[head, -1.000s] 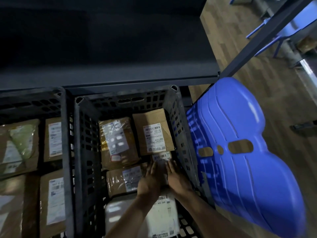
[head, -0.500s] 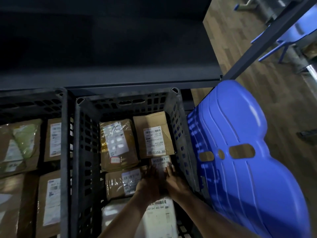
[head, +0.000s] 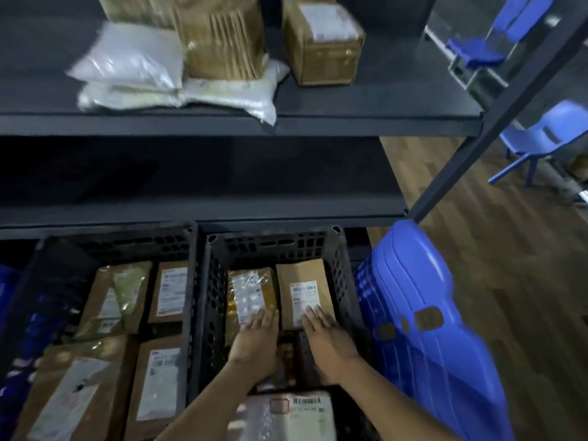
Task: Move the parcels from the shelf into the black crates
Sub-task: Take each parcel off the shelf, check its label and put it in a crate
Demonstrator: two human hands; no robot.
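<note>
Shelf [head: 381,117] holds white bags [head: 127,65] and a box [head: 324,52], not yet moved. Black crate [head: 276,246]: parcels lie flat, labels up, likely to save room. Left hand [head: 254,338] and right hand [head: 327,342] lie flat with fingers straight, gripping nothing, resting on the taped parcel [head: 251,288] and the brown parcel [head: 302,275], probably seating them.

A parcel storeroom: metal shelf [head: 381,100] stacked with parcels [head: 324,49], black crates [head: 273,246] packed below.

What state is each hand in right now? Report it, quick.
Left hand: open, fingers flat on the taped parcel.
Right hand: open, fingers flat on the brown parcel.
</note>
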